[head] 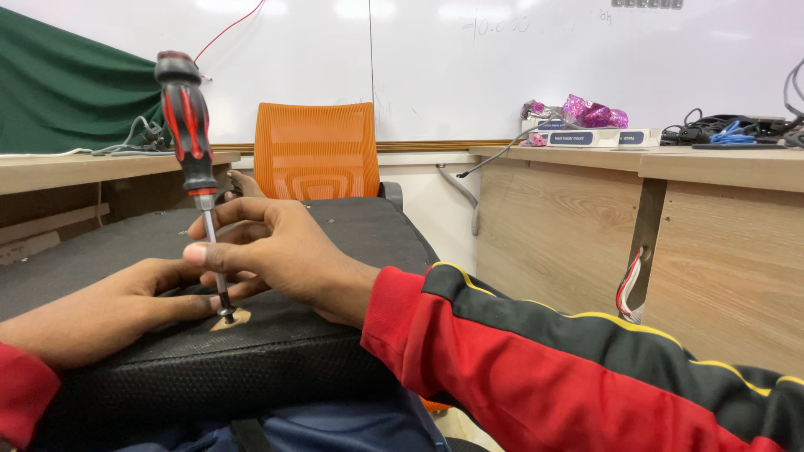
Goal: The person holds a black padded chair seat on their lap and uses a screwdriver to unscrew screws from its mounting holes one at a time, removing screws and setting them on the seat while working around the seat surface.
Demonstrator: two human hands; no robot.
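A screwdriver (191,142) with a red and black handle stands nearly upright, its tip set on a small tan patch (230,319) near the front edge of a black padded cushion (276,351) that lies across the person's lap. The right hand (272,251) pinches the thin metal shaft between thumb and fingers, just below the handle, which rises well above the hand. The left hand (117,301) lies flat on the cushion just left of the tip, its fingers stretched toward the patch and grasping nothing. Both sleeves are red, the right one with black and yellow stripes. Behind the cushion stands an orange mesh chair (316,151), and a wooden worktop (720,163) with cables runs along the right.
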